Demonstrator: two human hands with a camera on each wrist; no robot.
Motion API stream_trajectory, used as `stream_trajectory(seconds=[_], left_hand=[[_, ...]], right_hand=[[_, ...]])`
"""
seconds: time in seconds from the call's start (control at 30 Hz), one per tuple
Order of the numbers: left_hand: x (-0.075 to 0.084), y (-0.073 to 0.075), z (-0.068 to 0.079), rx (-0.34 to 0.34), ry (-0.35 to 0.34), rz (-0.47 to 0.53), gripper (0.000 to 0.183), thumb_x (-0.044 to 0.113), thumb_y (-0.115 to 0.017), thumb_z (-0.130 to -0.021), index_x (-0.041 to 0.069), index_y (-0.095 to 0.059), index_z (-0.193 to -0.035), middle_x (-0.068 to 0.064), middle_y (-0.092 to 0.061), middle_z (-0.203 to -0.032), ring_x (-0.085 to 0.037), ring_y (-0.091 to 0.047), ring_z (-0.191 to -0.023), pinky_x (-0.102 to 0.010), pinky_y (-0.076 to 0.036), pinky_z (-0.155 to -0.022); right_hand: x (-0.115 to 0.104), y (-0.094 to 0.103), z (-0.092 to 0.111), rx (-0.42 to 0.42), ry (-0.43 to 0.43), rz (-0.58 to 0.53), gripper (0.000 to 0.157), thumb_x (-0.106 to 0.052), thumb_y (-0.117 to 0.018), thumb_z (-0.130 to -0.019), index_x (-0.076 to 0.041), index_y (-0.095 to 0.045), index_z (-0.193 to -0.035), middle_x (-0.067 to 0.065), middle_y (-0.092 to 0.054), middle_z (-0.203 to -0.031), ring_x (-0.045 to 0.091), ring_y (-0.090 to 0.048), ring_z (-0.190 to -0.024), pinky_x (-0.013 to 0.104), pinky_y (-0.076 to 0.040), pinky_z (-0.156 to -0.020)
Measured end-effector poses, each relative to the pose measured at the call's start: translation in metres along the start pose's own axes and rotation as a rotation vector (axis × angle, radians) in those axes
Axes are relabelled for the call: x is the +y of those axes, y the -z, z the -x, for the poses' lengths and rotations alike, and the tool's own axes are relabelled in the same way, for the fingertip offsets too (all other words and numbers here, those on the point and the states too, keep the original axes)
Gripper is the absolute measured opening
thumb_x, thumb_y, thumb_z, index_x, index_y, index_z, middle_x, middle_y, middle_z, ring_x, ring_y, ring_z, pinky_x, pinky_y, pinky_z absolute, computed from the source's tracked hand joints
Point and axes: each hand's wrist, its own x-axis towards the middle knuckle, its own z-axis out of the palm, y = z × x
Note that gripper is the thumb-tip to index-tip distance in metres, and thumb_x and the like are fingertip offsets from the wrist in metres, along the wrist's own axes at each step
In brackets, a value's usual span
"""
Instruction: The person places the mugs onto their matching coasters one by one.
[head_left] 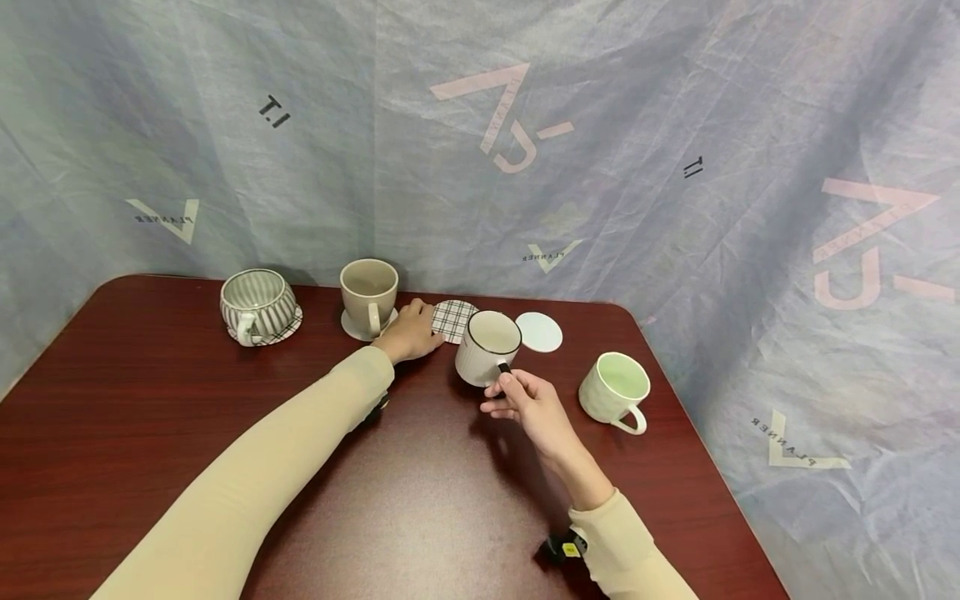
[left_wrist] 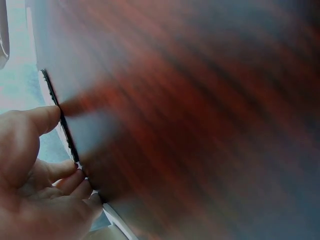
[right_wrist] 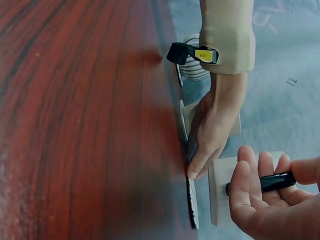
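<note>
The right hand (head_left: 534,408) is pinching the black handle (head_left: 504,367) of a black-rimmed white mug (head_left: 476,358) between thumb and fingers. The mug is hanging just near and to the right of a round plaid coaster (head_left: 452,321) — in the right wrist view a gap is showing between its base and the coaster. Its long axis is standing roughly upright, the mouth facing up and the handle pointing near and slightly right. The left hand (head_left: 410,332) is reaching to the coaster's left edge, thumb and bent fingers touching there and standing apart; whether they are gripping it, I cannot tell. The coaster is lying flat on the table (head_left: 420,475). A white coaster (head_left: 540,332) is lying at the mug's far right, and a green mug (head_left: 600,393) is standing farther right — its handle pointing near and right. To the left, a beige mug (head_left: 358,302) and a striped mug (head_left: 274,313) are sitting on coasters.
</note>
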Motion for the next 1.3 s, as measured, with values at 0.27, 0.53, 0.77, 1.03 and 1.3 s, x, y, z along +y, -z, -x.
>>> stream_trajectory(seconds=[0.27, 0.53, 0.77, 1.03, 1.3], left_hand=[[0.001, 0.002, 0.002, 0.005, 0.0, 0.0, 0.066, 0.03, -0.06, -0.107, -0.009, -0.039, -0.155, -0.028, -0.038, -0.157, -0.046, -0.038, -0.147, -0.054, -0.036, -0.121], [0.001, 0.001, 0.001, 0.003, -0.002, 0.006, 0.067, 0.031, -0.061, -0.106, -0.009, -0.039, -0.155, -0.028, -0.037, -0.157, -0.046, -0.038, -0.147, -0.055, -0.036, -0.121], [-0.001, -0.001, 0.0, 0.008, -0.003, 0.02, 0.068, 0.033, -0.062, -0.107, -0.009, -0.04, -0.155, -0.028, -0.039, -0.156, -0.047, -0.04, -0.146, -0.056, -0.038, -0.12], [0.0, 0.001, 0.0, 0.001, 0.014, 0.025, 0.068, 0.032, -0.061, -0.107, -0.008, -0.038, -0.156, -0.028, -0.036, -0.158, -0.045, -0.036, -0.149, -0.054, -0.035, -0.122], [-0.001, 0.0, -0.002, 0.007, -0.002, 0.034, 0.069, 0.031, -0.063, -0.106, -0.011, -0.039, -0.156, -0.029, -0.038, -0.157, -0.047, -0.039, -0.147, -0.056, -0.037, -0.12]], right_hand=[[-0.003, -0.003, -0.006, 0.019, 0.017, -0.017, 0.027, -0.016, -0.052, -0.113, 0.005, -0.064, -0.1, 0.011, -0.074, -0.101, 0.022, -0.078, -0.087, 0.041, -0.063, -0.087], [-0.008, -0.007, -0.013, 0.029, 0.026, -0.032, 0.027, -0.017, -0.052, -0.113, 0.004, -0.064, -0.101, 0.005, -0.074, -0.099, 0.021, -0.077, -0.087, 0.039, -0.063, -0.086], [-0.011, -0.01, -0.02, 0.036, 0.054, -0.025, 0.027, -0.016, -0.052, -0.113, 0.005, -0.064, -0.102, 0.008, -0.073, -0.1, 0.021, -0.077, -0.087, 0.036, -0.062, -0.085], [-0.015, -0.013, -0.027, 0.054, 0.054, -0.019, 0.029, -0.018, -0.053, -0.113, 0.008, -0.064, -0.104, 0.007, -0.073, -0.1, 0.023, -0.078, -0.089, 0.037, -0.063, -0.086], [-0.017, -0.017, -0.037, 0.059, 0.062, -0.017, 0.026, -0.016, -0.053, -0.112, 0.005, -0.064, -0.102, 0.008, -0.074, -0.1, 0.021, -0.077, -0.088, 0.04, -0.062, -0.088]])
